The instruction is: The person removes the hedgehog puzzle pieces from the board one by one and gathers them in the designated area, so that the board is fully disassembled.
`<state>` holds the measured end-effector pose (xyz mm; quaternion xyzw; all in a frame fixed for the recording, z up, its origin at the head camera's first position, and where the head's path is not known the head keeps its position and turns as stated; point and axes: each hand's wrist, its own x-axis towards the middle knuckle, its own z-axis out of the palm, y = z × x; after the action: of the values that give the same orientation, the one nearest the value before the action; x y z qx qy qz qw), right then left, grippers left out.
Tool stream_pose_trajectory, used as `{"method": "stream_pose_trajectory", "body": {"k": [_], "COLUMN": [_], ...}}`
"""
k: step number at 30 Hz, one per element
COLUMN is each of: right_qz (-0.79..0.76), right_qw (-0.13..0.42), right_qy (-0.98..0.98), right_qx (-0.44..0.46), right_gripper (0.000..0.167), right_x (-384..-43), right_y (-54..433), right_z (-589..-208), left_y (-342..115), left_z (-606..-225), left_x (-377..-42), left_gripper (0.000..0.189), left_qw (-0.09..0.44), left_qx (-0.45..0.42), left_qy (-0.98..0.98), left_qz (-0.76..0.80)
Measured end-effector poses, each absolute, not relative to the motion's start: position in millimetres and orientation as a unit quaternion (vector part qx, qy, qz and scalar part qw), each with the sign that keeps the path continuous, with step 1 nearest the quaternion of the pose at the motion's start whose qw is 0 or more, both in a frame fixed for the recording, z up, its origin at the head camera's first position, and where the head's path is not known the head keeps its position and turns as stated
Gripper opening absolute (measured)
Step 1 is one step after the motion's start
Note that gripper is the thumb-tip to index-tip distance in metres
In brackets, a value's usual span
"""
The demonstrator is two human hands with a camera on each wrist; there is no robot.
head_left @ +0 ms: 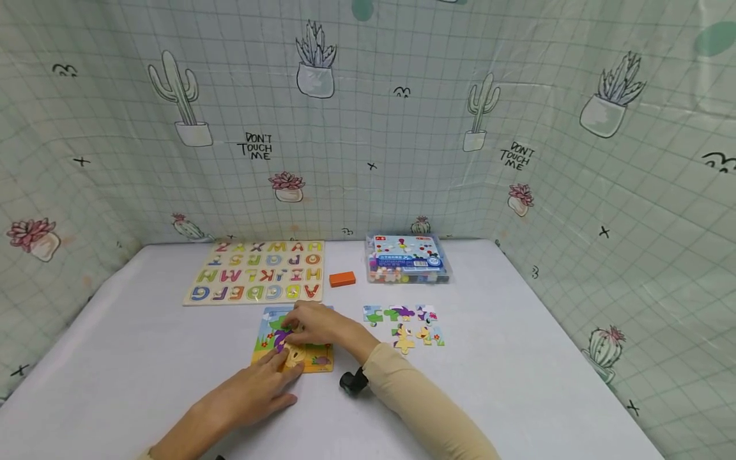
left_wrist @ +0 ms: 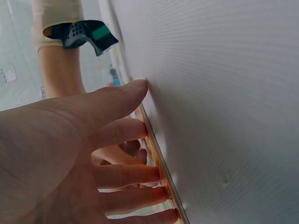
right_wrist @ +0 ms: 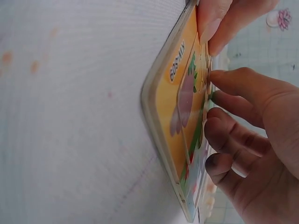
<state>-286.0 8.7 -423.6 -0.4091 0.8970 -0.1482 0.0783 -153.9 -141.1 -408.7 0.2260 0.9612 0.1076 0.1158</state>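
Observation:
A jigsaw board (head_left: 323, 365) with a yellow border and a cartoon picture lies flat on the table. My left hand (head_left: 244, 391) rests on its lower left edge with fingers stretched, touching a cream piece (head_left: 296, 355). In the left wrist view the fingertips (left_wrist: 156, 173) lie on the board's rim. My right hand (head_left: 315, 321) reaches over the board from the right. Its thumb and index finger pinch at a purple and green puzzle piece (head_left: 280, 339), mostly covered by the fingers. The right wrist view shows these fingertips (right_wrist: 219, 77) low against the board (right_wrist: 168, 105).
Several loose puzzle pieces (head_left: 404, 344) lie right of the board. Behind are a wooden alphabet board (head_left: 195, 301), an orange block (head_left: 342, 279) and a clear plastic box (head_left: 409, 260) of colourful parts. A patterned curtain (head_left: 368, 128) surrounds the white table (head_left: 517, 383).

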Motion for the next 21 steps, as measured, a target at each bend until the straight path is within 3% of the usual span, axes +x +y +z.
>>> {"method": "stream_pose_trajectory", "body": {"k": [21], "right_qz": [-0.208], "right_qw": [0.106], "right_qy": [0.895], "right_qx": [-0.38], "right_gripper": [0.033], "right_x": [-283.1], "right_y": [5.4], "right_z": [-419.8], "left_y": [-141.7], "left_z": [-410.0], "left_x": [-154.1], "left_gripper": [0.055], "left_qw": [0.103], "left_qx": [0.236], "left_qy": [0.96], "left_qz": [0.11]}}
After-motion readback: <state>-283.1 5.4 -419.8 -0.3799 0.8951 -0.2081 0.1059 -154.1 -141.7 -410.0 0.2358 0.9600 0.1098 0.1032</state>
